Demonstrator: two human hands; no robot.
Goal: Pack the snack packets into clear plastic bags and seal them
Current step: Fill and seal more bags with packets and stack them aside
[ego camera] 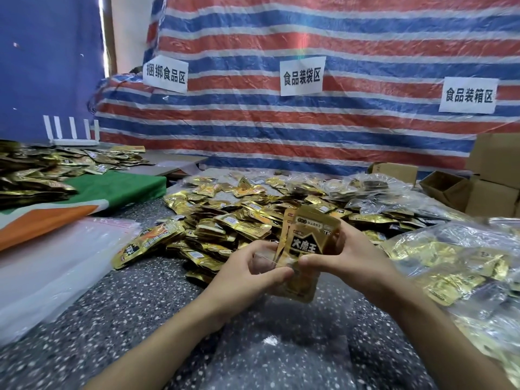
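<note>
We hold a few gold packets (305, 243) half inside a clear bag (292, 280) above the speckled table (140, 319). Left hand (253, 273) pinches the bag's mouth; right hand (346, 256) pinches the packets and bag from the other side. Tops of the packets stand out of the bag, so it looks unsealed. Filled bags (455, 266) lie at right. A large loose pile (225, 218) and a stack of empty bags (56, 249) at left suggest much work remains.
</note>
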